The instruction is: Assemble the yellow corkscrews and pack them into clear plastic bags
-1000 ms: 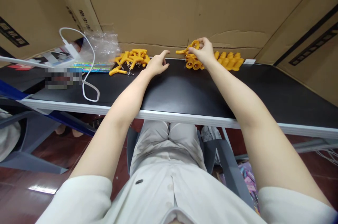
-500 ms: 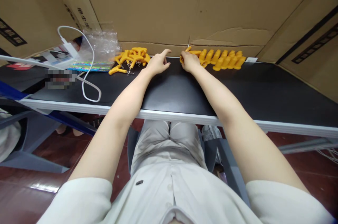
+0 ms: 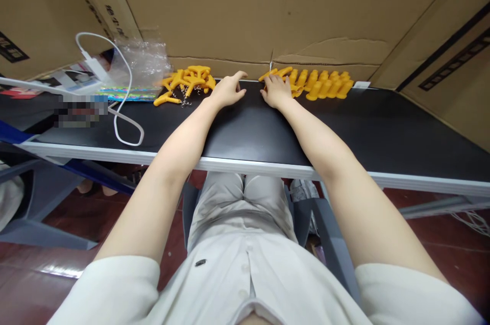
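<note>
My left hand [image 3: 228,90] hovers over or rests on the black table with thumb and index finger apart, holding nothing visible. Just left of it lies a pile of yellow branched pieces [image 3: 193,79] with small metal chains. My right hand [image 3: 277,91] is spread flat with its fingers apart, touching or just in front of yellow elongated pieces [image 3: 284,72] at the back of the table; its fingers partly hide them. To its right, yellow peg-like pieces with flared bases [image 3: 324,88] stand in rows.
A clear plastic bag [image 3: 147,62] and a colourful flat packet [image 3: 128,94] lie at the left, near a white cable [image 3: 128,72]. Cardboard walls [image 3: 225,8] enclose the back and sides. A small white block [image 3: 361,84] sits right of the pegs. The table's silver edge [image 3: 260,164] runs in front.
My right hand has gone from closed fingers around a yellow piece to spread fingers, and that piece now lies beside the others. My left hand keeps its pose. The view has shifted slightly.
</note>
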{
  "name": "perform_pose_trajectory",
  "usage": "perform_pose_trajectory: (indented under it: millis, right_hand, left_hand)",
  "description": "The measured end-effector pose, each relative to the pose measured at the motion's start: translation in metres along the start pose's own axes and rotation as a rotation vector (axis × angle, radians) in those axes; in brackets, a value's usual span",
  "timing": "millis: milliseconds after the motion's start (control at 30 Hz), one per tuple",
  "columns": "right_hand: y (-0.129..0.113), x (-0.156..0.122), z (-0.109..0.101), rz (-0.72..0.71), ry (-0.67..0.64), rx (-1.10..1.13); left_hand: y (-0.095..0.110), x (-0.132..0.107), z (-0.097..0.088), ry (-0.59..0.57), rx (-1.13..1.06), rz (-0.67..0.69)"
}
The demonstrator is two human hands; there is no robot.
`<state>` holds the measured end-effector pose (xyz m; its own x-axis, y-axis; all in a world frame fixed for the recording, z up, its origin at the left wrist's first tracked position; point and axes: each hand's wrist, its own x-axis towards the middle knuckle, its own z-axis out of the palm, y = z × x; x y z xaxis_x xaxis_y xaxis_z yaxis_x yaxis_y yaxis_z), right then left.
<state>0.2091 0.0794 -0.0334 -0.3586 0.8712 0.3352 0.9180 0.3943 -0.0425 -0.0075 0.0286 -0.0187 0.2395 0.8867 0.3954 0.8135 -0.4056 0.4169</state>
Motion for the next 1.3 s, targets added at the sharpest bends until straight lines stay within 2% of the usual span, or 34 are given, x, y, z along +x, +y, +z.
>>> perform_pose_trajectory:
  millis: [233,300,400,533,633,700,767,900,1067,1300]
  right_hand:
    - [-0.014,-0.007,-0.016,-0.101,0.028,-0.033]
    - [-0.016,-0.005,-0.027,-0.047,0.049,-0.022]
    - [-0.01,-0.006,-0.049,0.107,0.135,0.017]
    - [0.025,-0.018,-0.067,0.287,0.283,0.078]
    - [0.06,-0.027,-0.062,0.344,0.355,0.132]
    - [0.078,-0.03,-0.053,0.422,0.353,0.154]
    - [0.089,-0.03,-0.046,0.498,0.298,0.144]
    - [0.094,-0.025,-0.041,0.586,0.142,0.144]
    - [0.092,-0.023,-0.045,0.609,0.034,0.119]
    - [0.103,-0.015,-0.033,0.621,0.066,0.121]
  left_hand:
    - [-0.003,0.002,0.003,0.002,-0.024,0.033]
    - [-0.003,0.002,0.003,-0.001,-0.02,0.037]
    - [0.0,0.002,0.002,-0.013,0.0,0.016]
    - [0.004,0.001,0.0,-0.024,0.012,-0.005]
    - [0.002,0.002,0.002,-0.019,0.014,0.013]
    - [-0.001,0.003,0.004,-0.017,0.006,0.025]
    - [-0.003,0.004,0.005,-0.017,0.001,0.032]
    - [-0.001,0.004,0.005,-0.031,0.017,0.029]
    - [0.004,0.002,0.002,-0.054,0.025,0.036]
    - [0.002,0.004,0.004,-0.054,0.037,0.032]
